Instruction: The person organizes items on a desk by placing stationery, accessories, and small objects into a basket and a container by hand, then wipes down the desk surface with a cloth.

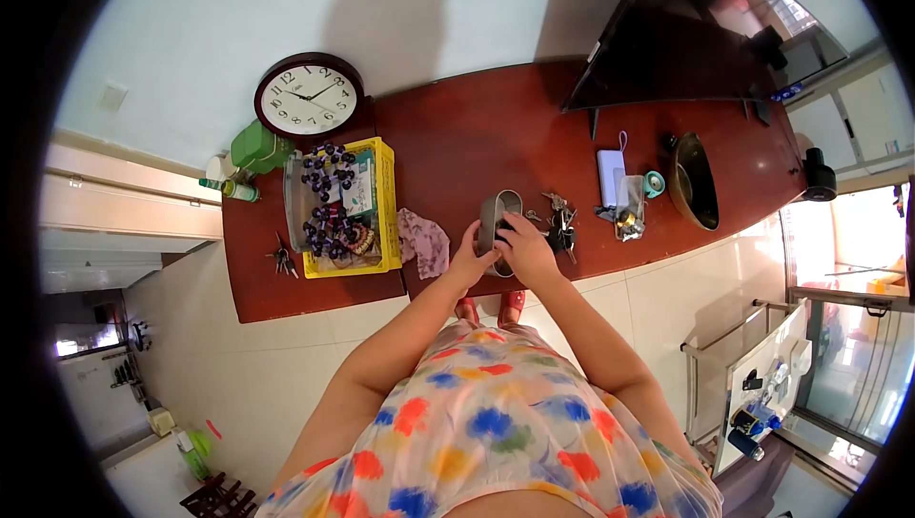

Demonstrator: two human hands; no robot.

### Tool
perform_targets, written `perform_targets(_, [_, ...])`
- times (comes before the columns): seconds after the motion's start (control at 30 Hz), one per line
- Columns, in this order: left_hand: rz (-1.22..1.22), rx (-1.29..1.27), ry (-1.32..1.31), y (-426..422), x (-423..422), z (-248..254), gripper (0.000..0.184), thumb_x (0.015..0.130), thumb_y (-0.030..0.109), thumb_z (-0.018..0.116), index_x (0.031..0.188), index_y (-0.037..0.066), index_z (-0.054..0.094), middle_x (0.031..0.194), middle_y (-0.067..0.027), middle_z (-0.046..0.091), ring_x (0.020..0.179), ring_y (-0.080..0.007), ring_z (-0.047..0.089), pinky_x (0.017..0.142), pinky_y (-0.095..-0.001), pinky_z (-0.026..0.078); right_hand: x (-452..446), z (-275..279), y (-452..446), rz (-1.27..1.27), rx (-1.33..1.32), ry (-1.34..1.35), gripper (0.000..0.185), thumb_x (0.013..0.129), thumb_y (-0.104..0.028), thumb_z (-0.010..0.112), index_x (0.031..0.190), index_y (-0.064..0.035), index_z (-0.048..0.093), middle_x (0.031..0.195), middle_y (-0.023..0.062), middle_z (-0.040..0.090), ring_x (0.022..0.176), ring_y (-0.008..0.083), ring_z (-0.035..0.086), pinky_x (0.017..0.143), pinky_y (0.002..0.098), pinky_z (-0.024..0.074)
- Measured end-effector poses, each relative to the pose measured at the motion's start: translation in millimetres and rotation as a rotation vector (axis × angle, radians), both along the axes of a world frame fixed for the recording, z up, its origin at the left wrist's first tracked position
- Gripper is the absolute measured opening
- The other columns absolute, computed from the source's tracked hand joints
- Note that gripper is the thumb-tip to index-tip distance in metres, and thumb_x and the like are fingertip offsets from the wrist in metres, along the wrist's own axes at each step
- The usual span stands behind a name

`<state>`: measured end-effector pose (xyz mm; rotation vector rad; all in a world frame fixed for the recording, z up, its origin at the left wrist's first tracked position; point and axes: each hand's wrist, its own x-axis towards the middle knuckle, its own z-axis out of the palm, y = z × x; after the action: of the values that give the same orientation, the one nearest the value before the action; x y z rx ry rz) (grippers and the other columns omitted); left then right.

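A grey oblong case (490, 216) with a rounded end stands at the front edge of the red-brown table, between my two hands. My left hand (471, 259) is closed on its left side. The fingers of my right hand (524, 246) reach over its opening and are bent at the case; what they pinch inside, if anything, is hidden. Just right of my right hand lie several keys (564, 229). A pink patterned cloth (424, 243) lies left of my left hand.
On the table (457, 137) are a yellow basket (388, 203) with dark beads, a round clock (310, 96), a green container (257, 148), a power bank (611, 178), a roll of tape (653, 183), a metal bowl (694, 182) and a large television (696, 32).
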<state>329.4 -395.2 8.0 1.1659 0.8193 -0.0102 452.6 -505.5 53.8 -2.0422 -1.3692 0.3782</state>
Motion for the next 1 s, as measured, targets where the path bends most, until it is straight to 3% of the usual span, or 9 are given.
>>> perform_targets(0.17, [0.08,-0.029,0.071,5.0,0.5,31.0,0.082,0.083,0.007,0.068,0.147,0.012,0.017,0.121,-0.0142,0.052,0.105,-0.0202,0.055,0.086,-0.0325,0.049,53.1,-43.1,-5.4,-0.298,0.037,-0.086,0.044,0.08,-0.016,0.068,0.12,-0.0046,0.055,0.123,0.0186,0.055,0.113,0.0354,0.051,0.098,0.0446,0.0402])
perform_targets(0.23, [0.092,-0.028,0.083,6.4,-0.8,30.4,0.082,0.083,0.007,0.068,0.147,0.012,0.017,0.122,-0.0143,0.051,0.106,-0.0203,0.055,0.086,-0.0327,0.049,74.2,-63.1,-9.5,-0.454,-0.276,-0.059,0.059,0.08,-0.023,0.069,0.132,-0.0099,0.044,0.13,0.0154,0.047,0.117,0.0348,0.048,0.097,0.0455,0.0416])
perform_targets(0.3, [0.088,0.001,0.086,7.8,-5.5,22.8,0.082,0.083,0.007,0.068,0.147,0.012,0.018,0.123,-0.0141,0.05,0.106,-0.0204,0.054,0.086,-0.033,0.049,91.8,-74.5,-7.9,-0.519,-0.514,-0.058,0.061,0.081,-0.031,0.069,0.133,-0.0119,0.043,0.128,0.0131,0.046,0.117,0.0325,0.047,0.096,0.0456,0.0424])
perform_targets(0.5, [0.103,-0.015,0.086,10.1,-21.5,20.8,0.082,0.083,0.009,0.069,0.147,0.013,0.018,0.121,-0.013,0.05,0.107,-0.0212,0.054,0.082,-0.0353,0.051,100.1,-101.0,-2.9,-0.456,-0.671,-0.217,0.047,0.08,-0.034,0.068,0.119,-0.0138,0.05,0.118,0.014,0.05,0.11,0.0322,0.051,0.088,0.045,0.0453])
perform_targets(0.6, [0.1,-0.023,0.113,12.0,-28.4,15.7,0.082,0.083,0.009,0.069,0.147,0.015,0.018,0.12,-0.0124,0.05,0.105,-0.0212,0.055,0.081,-0.0351,0.051,98.0,-114.9,-6.9,-0.27,-0.6,-0.347,0.038,0.082,-0.033,0.067,0.111,-0.013,0.052,0.11,0.0127,0.053,0.111,0.0298,0.051,0.085,0.0463,0.0446])
perform_targets(0.7, [0.135,-0.065,0.136,10.7,-28.9,16.3,0.081,0.083,0.009,0.069,0.147,0.017,0.019,0.12,-0.0118,0.051,0.102,-0.0198,0.056,0.079,-0.0344,0.051,96.2,-123.6,-9.6,-0.262,-0.375,-0.282,0.027,0.087,-0.025,0.063,0.109,-0.0148,0.053,0.108,0.0111,0.054,0.102,0.0286,0.056,0.083,0.0432,0.0469])
perform_targets(0.9, [0.086,-0.055,0.155,9.8,-25.8,6.5,0.081,0.083,0.015,0.07,0.147,0.017,0.019,0.118,-0.0093,0.054,0.103,-0.0191,0.055,0.078,-0.036,0.048,98.4,-118.8,-4.2,-0.633,0.382,1.124,0.011,0.096,-0.018,0.05,0.103,-0.0098,0.051,0.085,0.0057,0.058,0.067,0.0172,0.06,0.059,0.0296,0.0491])
perform_targets(0.93, [0.087,-0.055,0.171,9.5,-23.4,6.5,0.081,0.083,0.016,0.07,0.147,0.018,0.02,0.118,-0.0089,0.054,0.103,-0.0192,0.055,0.079,-0.037,0.048,93.3,-84.6,-4.8,-0.729,0.299,1.278,0.013,0.097,-0.02,0.049,0.102,-0.0081,0.051,0.078,0.0044,0.059,0.066,0.0148,0.059,0.057,0.0286,0.0487])
perform_targets(1.0, [0.086,-0.056,0.205,8.2,-17.9,7.7,0.081,0.083,0.018,0.07,0.147,0.018,0.02,0.119,-0.0081,0.055,0.104,-0.0194,0.055,0.08,-0.0389,0.047,88.1,-63.2,-8.3,-0.719,0.351,1.505,0.013,0.097,-0.02,0.048,0.102,-0.0079,0.052,0.081,0.0053,0.06,0.068,0.0146,0.059,0.055,0.0278,0.0482])
